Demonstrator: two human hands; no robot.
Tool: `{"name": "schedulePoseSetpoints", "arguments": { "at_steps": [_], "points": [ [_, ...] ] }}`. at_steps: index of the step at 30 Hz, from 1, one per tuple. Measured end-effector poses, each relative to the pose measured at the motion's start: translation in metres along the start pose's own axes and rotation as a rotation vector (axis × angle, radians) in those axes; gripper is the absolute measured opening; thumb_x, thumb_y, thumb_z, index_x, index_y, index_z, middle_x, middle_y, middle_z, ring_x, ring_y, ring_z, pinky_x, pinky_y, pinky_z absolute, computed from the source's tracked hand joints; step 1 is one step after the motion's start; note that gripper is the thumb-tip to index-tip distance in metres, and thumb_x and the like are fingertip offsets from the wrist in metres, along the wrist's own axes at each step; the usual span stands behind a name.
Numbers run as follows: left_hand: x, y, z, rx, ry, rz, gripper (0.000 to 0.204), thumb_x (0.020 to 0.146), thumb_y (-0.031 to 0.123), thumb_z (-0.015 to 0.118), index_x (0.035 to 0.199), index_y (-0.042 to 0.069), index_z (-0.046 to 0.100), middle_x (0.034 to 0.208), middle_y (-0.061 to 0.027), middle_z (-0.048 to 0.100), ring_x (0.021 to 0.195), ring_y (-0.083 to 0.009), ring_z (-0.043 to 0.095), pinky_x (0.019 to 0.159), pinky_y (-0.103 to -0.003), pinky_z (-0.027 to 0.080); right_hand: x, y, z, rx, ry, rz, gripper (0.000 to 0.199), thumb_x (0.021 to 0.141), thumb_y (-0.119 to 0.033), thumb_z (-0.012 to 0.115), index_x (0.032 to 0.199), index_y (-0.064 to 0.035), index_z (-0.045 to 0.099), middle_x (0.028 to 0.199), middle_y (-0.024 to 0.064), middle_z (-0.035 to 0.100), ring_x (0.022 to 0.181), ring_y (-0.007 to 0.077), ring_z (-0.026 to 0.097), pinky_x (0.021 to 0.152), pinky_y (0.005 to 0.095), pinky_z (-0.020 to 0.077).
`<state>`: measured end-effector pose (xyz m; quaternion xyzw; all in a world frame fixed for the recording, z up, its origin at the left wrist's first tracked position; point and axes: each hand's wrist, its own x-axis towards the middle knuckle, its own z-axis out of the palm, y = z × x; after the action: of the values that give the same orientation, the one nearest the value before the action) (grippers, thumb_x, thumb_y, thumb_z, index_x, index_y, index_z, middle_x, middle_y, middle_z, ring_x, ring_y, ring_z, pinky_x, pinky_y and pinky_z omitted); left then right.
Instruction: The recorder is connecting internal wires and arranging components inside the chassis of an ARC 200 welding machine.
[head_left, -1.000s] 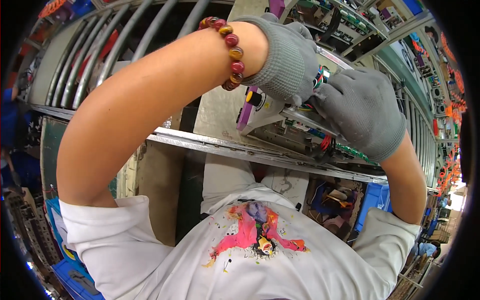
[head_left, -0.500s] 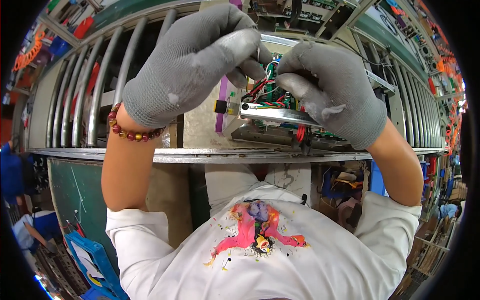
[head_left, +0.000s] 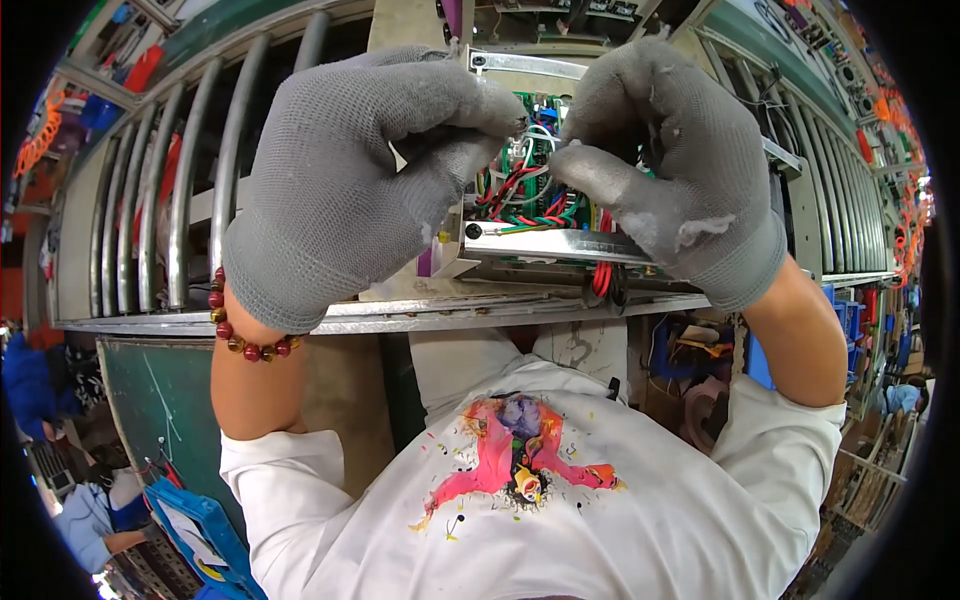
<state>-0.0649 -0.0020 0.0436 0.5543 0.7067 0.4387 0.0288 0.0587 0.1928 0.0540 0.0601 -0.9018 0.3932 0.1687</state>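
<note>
Over wires [head_left: 525,190] between rails [head_left: 560,243], left hand [head_left: 335,180] and right hand [head_left: 695,165] curl their fingers, hiding whether they grip anything: cannot tell. The left has swung leftward since a second ago.

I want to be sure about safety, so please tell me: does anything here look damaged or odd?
Yes: on the gloved right hand, a pale frayed patch stands out toward the wrist; the knit there looks worn.

The gray-knit-gloved left hand [head_left: 345,185] and gray-knit-gloved right hand [head_left: 695,170] face each other, thumbs [head_left: 600,178] near curled forefingers [head_left: 445,105], bare forearms [head_left: 255,395] extended forward.
</note>
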Motion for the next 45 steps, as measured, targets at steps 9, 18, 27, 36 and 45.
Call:
{"name": "schedulePoseSetpoints", "arguments": {
  "at_steps": [9, 18, 27, 36, 45],
  "points": [
    [0.003, -0.005, -0.002, -0.018, -0.068, 0.097, 0.028, 0.073, -0.011, 0.062, 0.098, -0.002, 0.071, 0.087, -0.0090, 0.066, 0.078, -0.0139, 0.064, 0.070, -0.026, 0.049, -0.002, 0.002, 0.000, 0.087, -0.019, 0.011, 0.023, 0.080, 0.006, 0.071, 0.097, -0.0028, 0.059, 0.087, 0.0010, 0.061, 0.078, 0.0085, 0.060, 0.072, 0.0239, 0.0508],
    [0.004, -0.005, -0.002, -0.027, -0.057, 0.149, 0.028, 0.072, -0.012, 0.060, 0.097, -0.005, 0.069, 0.085, -0.0116, 0.067, 0.081, -0.0166, 0.065, 0.074, -0.027, 0.051, -0.001, 0.004, -0.002, 0.023, -0.052, -0.017, 0.026, 0.079, 0.004, 0.074, 0.099, -0.0027, 0.060, 0.084, -0.0004, 0.060, 0.079, 0.0071, 0.059, 0.071, 0.0231, 0.0493],
    [0.011, 0.011, 0.008, -0.017, -0.065, 0.044, 0.020, 0.083, -0.004, 0.064, 0.103, -0.003, 0.067, 0.090, -0.0069, 0.068, 0.079, -0.0117, 0.063, 0.072, -0.026, 0.052, 0.006, 0.009, -0.003, 0.164, -0.014, -0.224, 0.017, 0.079, 0.005, 0.070, 0.093, 0.0023, 0.060, 0.073, 0.0096, 0.064, 0.061, 0.0130, 0.061, 0.053, 0.0285, 0.0486],
    [0.021, 0.041, 0.030, -0.429, 0.170, -0.573, 0.034, 0.080, -0.006, 0.067, 0.108, -0.001, 0.050, 0.099, -0.0078, 0.059, 0.088, -0.0117, 0.064, 0.077, -0.024, 0.053, 0.024, 0.010, -0.027, -0.418, -0.158, -0.293, 0.018, 0.071, -0.005, 0.071, 0.088, -0.0110, 0.067, 0.083, 0.0039, 0.063, 0.069, 0.0221, 0.064, 0.058, 0.0320, 0.0509],
    [0.012, -0.020, 0.013, -0.320, 0.010, -0.034, 0.032, 0.088, 0.020, 0.075, 0.112, 0.000, 0.067, 0.094, -0.0044, 0.070, 0.081, -0.0092, 0.064, 0.073, -0.024, 0.052, 0.032, 0.008, -0.015, -0.815, 0.372, -1.066, 0.008, 0.073, -0.012, 0.068, 0.079, -0.0066, 0.065, 0.078, 0.0061, 0.062, 0.070, 0.0237, 0.065, 0.059, 0.0320, 0.0544]
  ]
}}
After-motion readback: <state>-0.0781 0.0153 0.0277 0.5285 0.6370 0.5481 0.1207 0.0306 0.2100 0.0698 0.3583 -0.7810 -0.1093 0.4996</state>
